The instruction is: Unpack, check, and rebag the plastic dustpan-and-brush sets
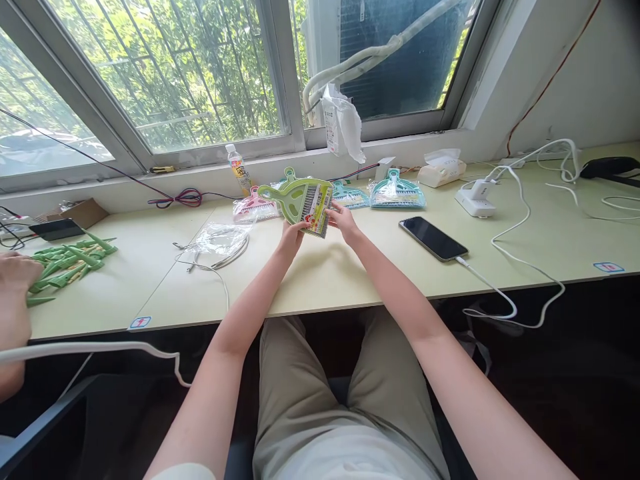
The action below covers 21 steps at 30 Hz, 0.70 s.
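Both my hands hold a light green mini dustpan-and-brush set with a printed label, lifted a little above the pale desk. My left hand grips its lower left edge, fingers closed. My right hand pinches the right edge by the label. Behind it lie a pink set and two teal sets in clear wrapping. An empty clear wrapper lies to the left.
A black phone on a white cable lies right of my hands. White charger, tissue pack, a bottle and a plastic bag stand by the window. Another person's hand rests by green pieces at far left.
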Motion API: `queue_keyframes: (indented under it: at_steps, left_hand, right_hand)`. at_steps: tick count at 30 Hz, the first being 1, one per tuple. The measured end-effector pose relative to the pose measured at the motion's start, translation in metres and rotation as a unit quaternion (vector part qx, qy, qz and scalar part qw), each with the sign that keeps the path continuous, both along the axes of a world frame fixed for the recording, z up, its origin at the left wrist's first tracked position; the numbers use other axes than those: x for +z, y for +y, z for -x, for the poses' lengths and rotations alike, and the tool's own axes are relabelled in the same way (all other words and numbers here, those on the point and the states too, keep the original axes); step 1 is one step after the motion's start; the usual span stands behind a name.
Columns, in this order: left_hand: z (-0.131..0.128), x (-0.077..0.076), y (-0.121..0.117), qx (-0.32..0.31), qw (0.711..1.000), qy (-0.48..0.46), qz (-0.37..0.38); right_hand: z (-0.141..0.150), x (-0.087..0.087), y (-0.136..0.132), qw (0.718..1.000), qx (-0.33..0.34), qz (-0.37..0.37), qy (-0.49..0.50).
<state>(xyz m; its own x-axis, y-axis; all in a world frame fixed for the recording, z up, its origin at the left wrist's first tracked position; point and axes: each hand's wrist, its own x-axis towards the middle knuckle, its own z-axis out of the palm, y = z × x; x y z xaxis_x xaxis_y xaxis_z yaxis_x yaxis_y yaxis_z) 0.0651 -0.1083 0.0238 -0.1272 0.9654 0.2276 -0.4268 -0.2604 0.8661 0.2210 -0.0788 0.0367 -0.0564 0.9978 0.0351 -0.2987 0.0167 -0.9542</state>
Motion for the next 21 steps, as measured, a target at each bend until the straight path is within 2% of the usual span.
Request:
queue_keyframes:
  at_steps: [2, 8, 15, 18, 21]
  left_hand:
    - [0.000, 0.001, 0.000, -0.008, 1.000, 0.007, -0.005]
    - [0.000, -0.004, 0.004, -0.040, 0.999, 0.029, -0.001]
    - [0.001, -0.009, 0.011, -0.024, 1.000, 0.011, 0.001]
    - [0.000, -0.008, 0.010, -0.052, 0.998, 0.024, -0.003]
    - [0.008, -0.002, 0.010, -0.109, 0.991, 0.079, 0.011]
  right_hand:
    - [0.003, -0.001, -0.001, 1.000, 0.011, -0.002, 0.023]
    - [-0.003, -0.001, -0.002, 0.998, -0.027, 0.040, 0.028]
    - [-0.004, -0.009, 0.005, 0.998, 0.028, 0.025, 0.044]
    - [-0.004, -0.012, 0.008, 0.998, 0.018, 0.030, 0.049]
    - [-0.010, -0.012, 0.011, 0.998, 0.000, 0.033, 0.059]
